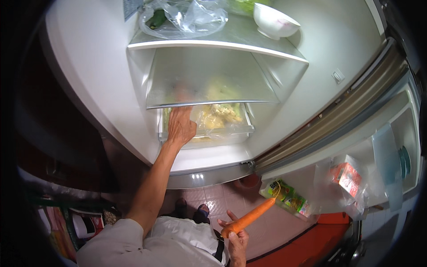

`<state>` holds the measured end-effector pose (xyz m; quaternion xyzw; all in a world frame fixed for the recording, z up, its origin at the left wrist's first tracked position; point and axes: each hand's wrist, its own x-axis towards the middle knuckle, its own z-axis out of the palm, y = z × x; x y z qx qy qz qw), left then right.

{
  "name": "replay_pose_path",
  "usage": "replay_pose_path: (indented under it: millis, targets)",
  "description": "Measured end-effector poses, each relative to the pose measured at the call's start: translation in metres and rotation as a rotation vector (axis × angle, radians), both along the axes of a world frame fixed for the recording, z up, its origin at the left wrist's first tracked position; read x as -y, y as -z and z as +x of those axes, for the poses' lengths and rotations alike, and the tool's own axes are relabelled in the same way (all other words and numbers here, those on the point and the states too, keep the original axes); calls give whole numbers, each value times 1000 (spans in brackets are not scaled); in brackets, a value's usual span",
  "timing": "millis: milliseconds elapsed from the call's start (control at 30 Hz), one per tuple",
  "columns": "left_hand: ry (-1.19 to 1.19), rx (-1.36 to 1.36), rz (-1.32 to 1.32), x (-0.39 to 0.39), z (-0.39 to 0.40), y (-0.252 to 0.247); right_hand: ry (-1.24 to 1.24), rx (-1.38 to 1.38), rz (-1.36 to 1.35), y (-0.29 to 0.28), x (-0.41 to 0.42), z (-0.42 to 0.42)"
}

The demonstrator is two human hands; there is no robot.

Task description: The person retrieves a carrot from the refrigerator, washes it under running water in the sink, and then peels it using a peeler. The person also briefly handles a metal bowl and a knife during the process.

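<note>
My right hand holds an orange carrot by its thick end, outside the refrigerator. The thin root tip points up and away to the right. My left hand reaches into the clear drawer at the bottom of the refrigerator. Its fingers pass beneath a frosted glass shelf and show only as a blur, so what they touch is hidden. Beside that hand, in the drawer, lies pale yellowish food in a clear plastic bag.
A plastic bag with a green vegetable and a white bowl stand on the upper shelf. At the right, the open refrigerator door carries green packets and a red-and-white box. A crate of goods stands at the left.
</note>
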<state>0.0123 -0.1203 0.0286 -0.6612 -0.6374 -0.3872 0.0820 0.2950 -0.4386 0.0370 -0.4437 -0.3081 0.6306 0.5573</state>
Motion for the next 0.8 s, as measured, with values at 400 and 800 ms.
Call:
replay_pose_path:
  millis: [400,800]
  targets:
    - [-12,-133,-16,31,28,-7,358,-111,-27,24,64,13]
    - [-31,-129,-747,-33,80,-18,341,-161,-34,74,148,161]
